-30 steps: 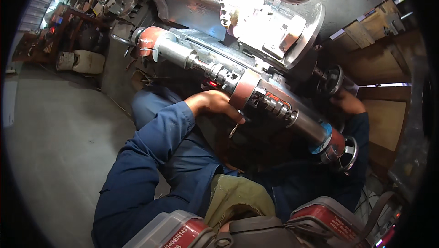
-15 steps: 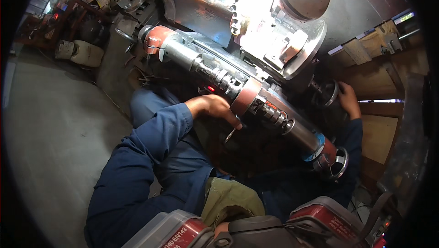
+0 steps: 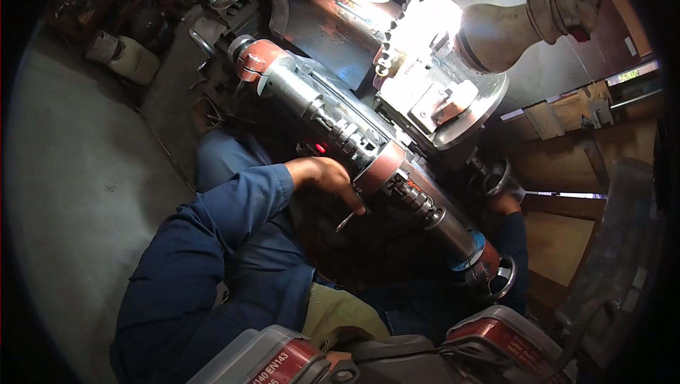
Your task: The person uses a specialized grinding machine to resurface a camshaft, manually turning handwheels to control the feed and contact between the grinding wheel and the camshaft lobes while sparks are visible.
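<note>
At frame centre, the left hand (image 3: pixel 327 180) curls under the long shaft (image 3: pixel 368 154), gripping a small metal tool (image 3: pixel 345 222); the right hand (image 3: pixel 504 203) is mostly hidden by a handwheel (image 3: pixel 498 178), grip unclear.

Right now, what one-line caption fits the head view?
Left hand grips a small metal tool beneath a long grey-and-red cylindrical machine shaft; right hand reaches behind it.

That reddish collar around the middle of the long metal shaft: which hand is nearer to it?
Left. The left hand rests just beside the reddish collar, while the right hand sits farther along, behind the shaft.
</note>
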### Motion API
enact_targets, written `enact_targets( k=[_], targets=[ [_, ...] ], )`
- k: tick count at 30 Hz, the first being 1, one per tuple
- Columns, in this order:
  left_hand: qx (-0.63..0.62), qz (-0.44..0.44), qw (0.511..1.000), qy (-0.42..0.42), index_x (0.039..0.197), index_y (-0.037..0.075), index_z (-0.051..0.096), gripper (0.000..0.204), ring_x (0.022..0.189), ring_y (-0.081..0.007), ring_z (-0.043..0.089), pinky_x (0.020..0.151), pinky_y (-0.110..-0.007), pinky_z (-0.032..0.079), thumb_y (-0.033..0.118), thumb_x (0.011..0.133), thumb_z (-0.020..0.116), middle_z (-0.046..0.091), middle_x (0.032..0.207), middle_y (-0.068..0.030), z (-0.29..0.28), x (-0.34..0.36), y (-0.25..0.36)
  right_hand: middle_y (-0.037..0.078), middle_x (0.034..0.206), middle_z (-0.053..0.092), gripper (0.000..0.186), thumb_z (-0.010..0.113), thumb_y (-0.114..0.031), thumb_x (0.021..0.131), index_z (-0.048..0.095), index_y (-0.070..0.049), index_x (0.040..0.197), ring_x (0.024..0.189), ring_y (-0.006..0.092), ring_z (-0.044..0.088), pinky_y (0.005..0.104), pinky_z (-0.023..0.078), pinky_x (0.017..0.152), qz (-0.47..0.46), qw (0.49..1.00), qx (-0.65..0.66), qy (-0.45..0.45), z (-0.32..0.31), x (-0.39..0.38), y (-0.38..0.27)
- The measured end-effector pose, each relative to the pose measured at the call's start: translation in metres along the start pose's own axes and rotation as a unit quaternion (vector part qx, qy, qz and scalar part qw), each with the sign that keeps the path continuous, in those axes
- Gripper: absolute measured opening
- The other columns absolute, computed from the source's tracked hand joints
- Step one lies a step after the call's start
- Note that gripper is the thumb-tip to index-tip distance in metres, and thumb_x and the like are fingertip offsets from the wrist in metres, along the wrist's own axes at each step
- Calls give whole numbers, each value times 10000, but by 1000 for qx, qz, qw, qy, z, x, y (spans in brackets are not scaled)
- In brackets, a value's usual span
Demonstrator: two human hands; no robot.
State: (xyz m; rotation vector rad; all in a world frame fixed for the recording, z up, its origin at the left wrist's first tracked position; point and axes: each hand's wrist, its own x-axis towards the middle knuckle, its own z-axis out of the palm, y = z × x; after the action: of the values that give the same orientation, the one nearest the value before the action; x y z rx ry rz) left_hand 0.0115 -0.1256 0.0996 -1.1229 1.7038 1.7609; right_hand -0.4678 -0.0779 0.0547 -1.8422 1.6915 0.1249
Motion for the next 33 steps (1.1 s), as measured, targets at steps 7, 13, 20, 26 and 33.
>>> enact_targets(
  k=[7, 13, 20, 26, 33],
  targets=[
    [-3, -1, 1000, -22, 1144, 38, 699, 709, 1063, -232, 629, 925, -311, 466, 554, 669, 799, 679, 1152, -143, 2, 12, -15, 158, 1037, 708, 242, 635, -77, 869, 664, 19, 1089, 944, 268, 674, 351, 502, 842, -32, 975, 58, 212, -26, 19, 26],
    [10, 22, 998, -51, 1187, 13, 671, 827, 1081, -265, 625, 929, -331, 472, 623, 642, 789, 658, 1190, -180, -1, 15, -11, 215, 952, 690, 198, 631, -72, 875, 662, 45, 1031, 881, 279, 677, 361, 499, 789, 33, 990, 81, 112, -78, -46, -59],
    [28, -19, 999, -23, 1113, 49, 718, 623, 1025, -208, 646, 888, -305, 478, 530, 722, 779, 702, 1124, -118, -3, -11, 10, 149, 1242, 649, 394, 672, -111, 870, 612, -30, 1251, 1169, 252, 586, 368, 424, 1004, 81, 984, 116, -105, -42, -36, -44],
    [16, -2, 1000, -21, 1109, 61, 723, 634, 1020, -211, 648, 888, -307, 481, 549, 708, 783, 701, 1121, -123, -1, -2, 2, 172, 1110, 694, 294, 648, -81, 866, 658, 4, 1147, 1037, 281, 650, 369, 477, 910, -20, 999, -26, -5, 1, 3, 4],
    [-15, 7, 1000, -12, 1094, 42, 722, 616, 1000, -201, 653, 875, -305, 483, 527, 719, 786, 712, 1084, -126, 1, -5, 2, 184, 979, 710, 226, 625, -53, 857, 672, 42, 1056, 905, 282, 677, 365, 505, 816, 10, 973, 61, 222, -28, 15, 14]
  ],
)
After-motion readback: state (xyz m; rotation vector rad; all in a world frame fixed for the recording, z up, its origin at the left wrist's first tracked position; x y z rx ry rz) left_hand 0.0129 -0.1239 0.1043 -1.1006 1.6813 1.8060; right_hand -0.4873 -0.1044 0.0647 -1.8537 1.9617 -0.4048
